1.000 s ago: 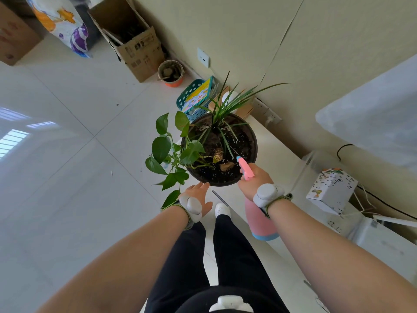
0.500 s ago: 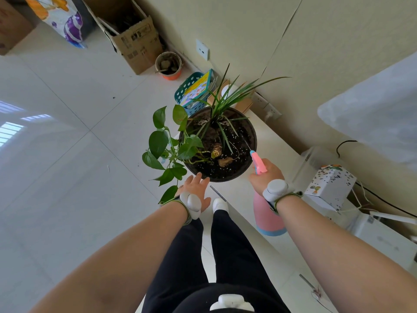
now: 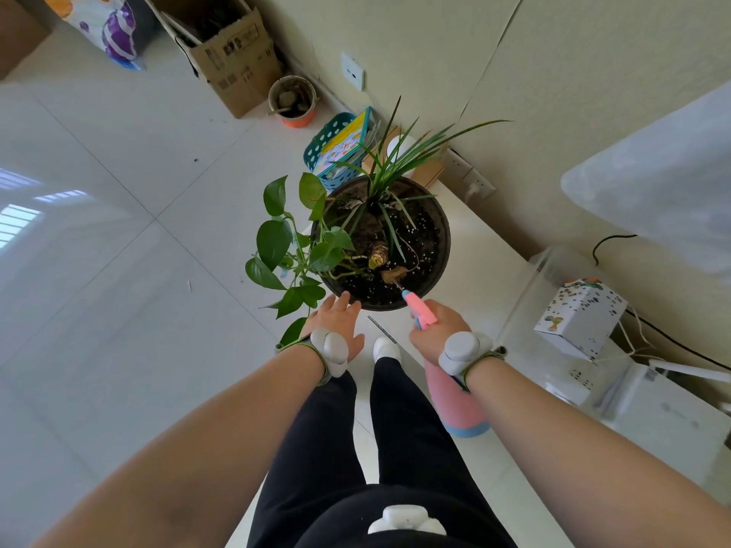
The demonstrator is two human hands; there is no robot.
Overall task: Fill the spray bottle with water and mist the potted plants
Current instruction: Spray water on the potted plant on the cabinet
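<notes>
Spray bottle [image 3: 455, 397] upright, nozzle aimed at potted plant [image 3: 381, 241].

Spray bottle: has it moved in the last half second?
Yes. Against the black pot, the spray bottle went left: nozzle from the rim's right side to its near edge.

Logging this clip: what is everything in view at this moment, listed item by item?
pot: one, black, centre, holds dark soil
leafy plant: one, green, pot's left side
grassy plant: one, green, pot's far side
spray bottle: one, pink with blue base, nozzle over pot's near rim
cardboard box: one, brown, by far wall
bucket: one, orange base, beside cardboard box
basket: one, teal, behind pot
spotted box: one, white, right
left hand: one, fingers straight, beside pot's near rim
right hand: one, grips spray bottle
</notes>
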